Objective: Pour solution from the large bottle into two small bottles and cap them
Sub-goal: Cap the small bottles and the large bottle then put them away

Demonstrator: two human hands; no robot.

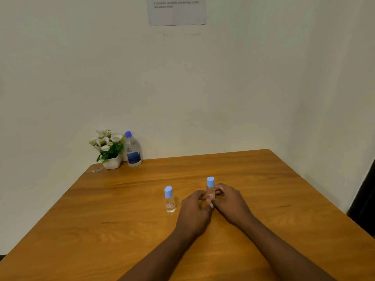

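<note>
Left hand (194, 207), right hand (229, 201) both pinching body of small clear bottle with pale blue cap (210, 190), upright over middle of brown wooden surface (263, 179). Seeming light, rigid, smooth, likely slipping or tipping easily. Gripping body low, twisting cap looking best. Second small capped bottle (170, 199) standing just left. Large clear bottle with blue cap (133, 151) standing at far corner.

Two small bottles (170, 201) (210, 189), one large bottle (133, 151), one flower pot (112, 162), two hands (194, 207) (229, 201).

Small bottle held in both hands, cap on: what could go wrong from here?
The left hand and right hand grip the held small bottle low on its body; twisting the cap off could tip it.
The second small bottle stands free beside the left hand; a wrist may knock it.
The large bottle sits far back beside the flower pot; reaching could brush the flowers.
</note>
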